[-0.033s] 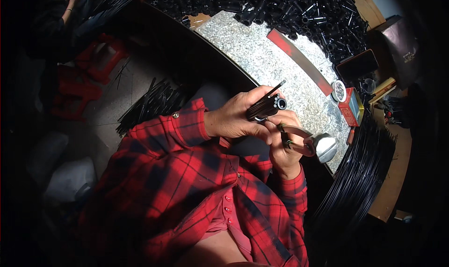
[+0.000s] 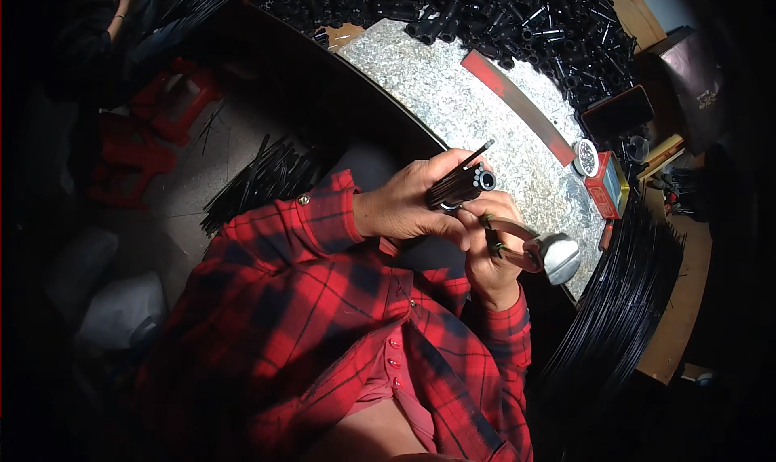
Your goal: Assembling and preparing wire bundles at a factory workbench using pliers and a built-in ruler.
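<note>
Red box lies well right of the left hand gripping a black tube, right hand clutching a mallet.

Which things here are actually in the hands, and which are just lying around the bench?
In hand:
- left hand: black slotted hub with thin black rods
- right hand: small hammer

Lying about:
- heap of black hubs
- bundle of black rods
- red strip
- small red box
- round tin
- rods on the floor

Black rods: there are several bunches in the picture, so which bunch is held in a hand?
The short bunch in the left hand. The other bunches lie loose: one on the floor, one at the table's right.
</note>
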The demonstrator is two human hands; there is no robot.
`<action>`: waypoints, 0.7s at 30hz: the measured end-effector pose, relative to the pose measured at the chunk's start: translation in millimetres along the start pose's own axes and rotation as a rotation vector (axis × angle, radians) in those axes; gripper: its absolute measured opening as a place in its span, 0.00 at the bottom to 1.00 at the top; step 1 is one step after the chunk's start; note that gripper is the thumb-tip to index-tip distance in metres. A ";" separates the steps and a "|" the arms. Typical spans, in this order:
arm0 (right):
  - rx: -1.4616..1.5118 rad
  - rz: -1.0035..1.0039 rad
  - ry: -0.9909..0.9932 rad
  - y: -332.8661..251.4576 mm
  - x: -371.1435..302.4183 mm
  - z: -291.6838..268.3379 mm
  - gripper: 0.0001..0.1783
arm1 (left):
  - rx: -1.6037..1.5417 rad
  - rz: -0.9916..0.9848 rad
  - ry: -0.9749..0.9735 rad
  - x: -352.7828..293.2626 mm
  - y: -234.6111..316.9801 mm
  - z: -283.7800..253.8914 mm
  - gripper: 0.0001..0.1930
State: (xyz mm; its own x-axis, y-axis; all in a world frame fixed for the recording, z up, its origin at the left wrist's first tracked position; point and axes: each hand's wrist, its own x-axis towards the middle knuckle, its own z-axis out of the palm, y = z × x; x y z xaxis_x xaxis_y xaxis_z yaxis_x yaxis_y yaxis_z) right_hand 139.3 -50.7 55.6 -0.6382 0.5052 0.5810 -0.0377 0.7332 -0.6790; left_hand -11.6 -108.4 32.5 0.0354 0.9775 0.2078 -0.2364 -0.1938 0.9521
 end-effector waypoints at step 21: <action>-0.014 0.382 -0.216 -12.2 8.3 -24.8 0.14 | 0.060 0.015 -0.068 2.8 5.9 -15.3 0.38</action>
State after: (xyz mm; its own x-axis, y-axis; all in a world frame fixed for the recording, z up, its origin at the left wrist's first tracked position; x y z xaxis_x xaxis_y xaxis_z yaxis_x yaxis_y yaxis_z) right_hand 153.5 -44.2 79.9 -0.7506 0.6355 0.1807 0.2416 0.5186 -0.8202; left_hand -27.7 -105.5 35.2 0.0987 0.9670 0.2349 -0.1786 -0.2150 0.9601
